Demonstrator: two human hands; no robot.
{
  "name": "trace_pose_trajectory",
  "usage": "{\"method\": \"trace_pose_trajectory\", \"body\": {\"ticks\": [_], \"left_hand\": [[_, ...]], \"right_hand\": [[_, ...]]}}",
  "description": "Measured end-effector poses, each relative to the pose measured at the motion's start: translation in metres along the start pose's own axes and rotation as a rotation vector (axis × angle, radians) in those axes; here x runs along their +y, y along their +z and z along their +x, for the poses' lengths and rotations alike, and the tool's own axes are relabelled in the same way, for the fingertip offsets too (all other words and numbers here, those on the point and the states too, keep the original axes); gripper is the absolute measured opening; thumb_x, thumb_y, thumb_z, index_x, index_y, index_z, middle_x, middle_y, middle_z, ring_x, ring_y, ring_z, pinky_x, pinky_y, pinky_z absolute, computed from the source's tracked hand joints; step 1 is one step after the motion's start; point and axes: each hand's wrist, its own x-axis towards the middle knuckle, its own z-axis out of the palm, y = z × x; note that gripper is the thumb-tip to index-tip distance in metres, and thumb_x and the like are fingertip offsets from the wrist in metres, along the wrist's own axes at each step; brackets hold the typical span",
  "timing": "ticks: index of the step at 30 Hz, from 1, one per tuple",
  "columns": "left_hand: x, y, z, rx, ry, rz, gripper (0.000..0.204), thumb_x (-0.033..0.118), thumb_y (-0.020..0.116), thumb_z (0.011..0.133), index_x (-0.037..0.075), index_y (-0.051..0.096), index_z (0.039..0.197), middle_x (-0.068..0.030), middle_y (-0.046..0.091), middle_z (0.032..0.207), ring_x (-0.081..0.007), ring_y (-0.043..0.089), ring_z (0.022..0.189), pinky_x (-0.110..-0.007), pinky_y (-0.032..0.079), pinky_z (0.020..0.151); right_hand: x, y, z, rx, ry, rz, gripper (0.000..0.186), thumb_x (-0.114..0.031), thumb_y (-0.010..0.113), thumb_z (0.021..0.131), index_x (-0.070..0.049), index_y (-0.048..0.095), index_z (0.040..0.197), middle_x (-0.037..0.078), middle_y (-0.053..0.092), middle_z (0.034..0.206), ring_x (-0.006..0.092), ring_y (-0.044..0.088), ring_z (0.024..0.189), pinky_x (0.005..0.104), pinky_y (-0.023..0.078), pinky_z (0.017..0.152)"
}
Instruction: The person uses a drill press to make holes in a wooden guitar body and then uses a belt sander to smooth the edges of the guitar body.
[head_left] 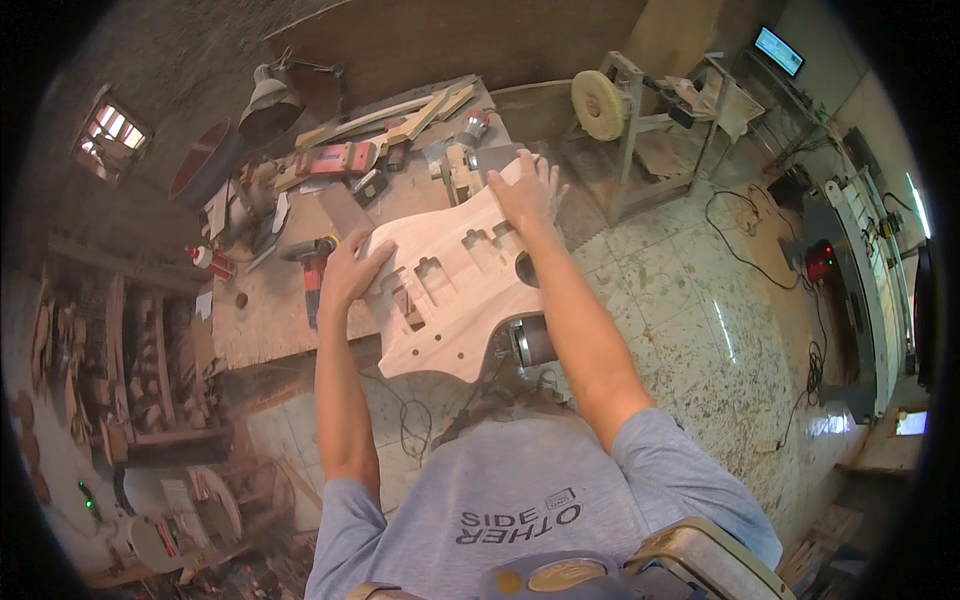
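Head view: a stiff wooden guitar body (455, 305) between two hands

The guitar body hangs over the near edge of the surface (262, 330), close beside a brown cylinder (538, 340); contact between them cannot be told. The left grip (362, 265) is clasped around its left edge, fingers on top. The right grip (527, 195) lies at the far end, thumb over the wood and fingers splayed; how firmly it presses cannot be told.

Bare wood this broad should feel rigid, moderately weighty, and perhaps slick if dusty. The solid outer rim on opposite sides looks best to hold; the pointed horns and thin walls between cut pockets would likely chip first.
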Motion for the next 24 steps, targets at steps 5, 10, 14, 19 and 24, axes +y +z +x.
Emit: {"method": "trace_pose_trajectory", "body": {"ticks": [5, 10, 14, 19, 24], "left_hand": [[-0.017, -0.014, -0.017, -0.028, -0.026, -0.017, 0.072, 0.054, 0.074, 0.084, 0.001, 0.066, 0.132, -0.0218, 0.072, 0.121, -0.0317, 0.07, 0.116, -0.04, 0.051, 0.101], [-0.008, 0.0, -0.019, 0.026, 0.047, 0.029, 0.074, 0.056, 0.074, 0.083, 0.001, 0.067, 0.133, -0.0231, 0.071, 0.124, -0.0344, 0.069, 0.117, -0.041, 0.051, 0.101], [0.009, 0.021, -0.001, -0.007, 0.069, 0.038, 0.077, 0.061, 0.072, 0.083, 0.003, 0.068, 0.133, -0.0245, 0.071, 0.125, -0.0369, 0.068, 0.118, -0.044, 0.051, 0.101], [0.032, 0.056, 0.026, -0.006, 0.184, 0.062, 0.083, 0.068, 0.072, 0.08, 0.004, 0.069, 0.132, -0.0238, 0.073, 0.12, -0.0385, 0.07, 0.112, -0.045, 0.052, 0.098], [0.063, 0.088, 0.047, -0.058, 0.196, -0.024, 0.084, 0.068, 0.074, 0.078, 0.005, 0.068, 0.133, -0.0228, 0.073, 0.119, -0.037, 0.071, 0.11, -0.044, 0.053, 0.096]], "right_hand": [[-0.016, 0.004, -0.015, -0.027, -0.019, 0.013, 0.083, -0.061, 0.062, 0.091, -0.016, 0.04, 0.157, 0.02, 0.037, 0.163, 0.0418, 0.023, 0.155, 0.0613, 0.011, 0.126], [-0.002, -0.002, -0.007, -0.02, -0.01, -0.017, 0.083, -0.061, 0.064, 0.089, -0.018, 0.042, 0.156, 0.018, 0.037, 0.162, 0.0421, 0.026, 0.154, 0.0625, 0.013, 0.125], [0.02, -0.021, 0.007, -0.006, 0.036, 0.039, 0.082, -0.057, 0.068, 0.087, -0.017, 0.043, 0.154, 0.017, 0.037, 0.161, 0.041, 0.031, 0.151, 0.0595, 0.023, 0.123], [0.068, -0.038, 0.029, 0.094, 0.013, 0.25, 0.079, -0.048, 0.073, 0.085, -0.011, 0.047, 0.15, 0.022, 0.039, 0.157, 0.0411, 0.039, 0.145, 0.0473, 0.037, 0.118], [0.112, -0.06, 0.063, 0.128, -0.001, 0.24, 0.081, -0.044, 0.077, 0.083, -0.004, 0.049, 0.147, 0.026, 0.043, 0.152, 0.0423, 0.043, 0.141, 0.0465, 0.04, 0.115]]}}
